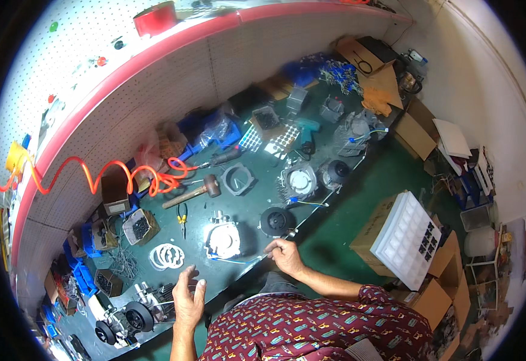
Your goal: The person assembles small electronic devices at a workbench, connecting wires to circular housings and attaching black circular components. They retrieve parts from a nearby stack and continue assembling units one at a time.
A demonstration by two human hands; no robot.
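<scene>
My left hand (189, 296) is held over the table's near edge with its fingers apart and nothing in it. To its upper right sits a bright, glare-washed metal motor housing (222, 240) with a thin cable (239, 262) running from its base toward the right. My right hand (287, 257) has its fingers curled and pinched at the table edge, where the cable's end meets the fingertips. Just beyond that hand lies a round black rotor-like part (277, 222). White ring gaskets (166, 257) are spread out beyond the left hand.
Pliers (181, 221), a mallet (193, 192) and a grey square frame (237, 179) lie on the green table. More housings (299, 181) stand farther right. An assembled machine with black wheels (139, 316) is at lower left. A coiled orange hose (115, 163) hangs behind; a white tray (404, 239) rests beside boxes.
</scene>
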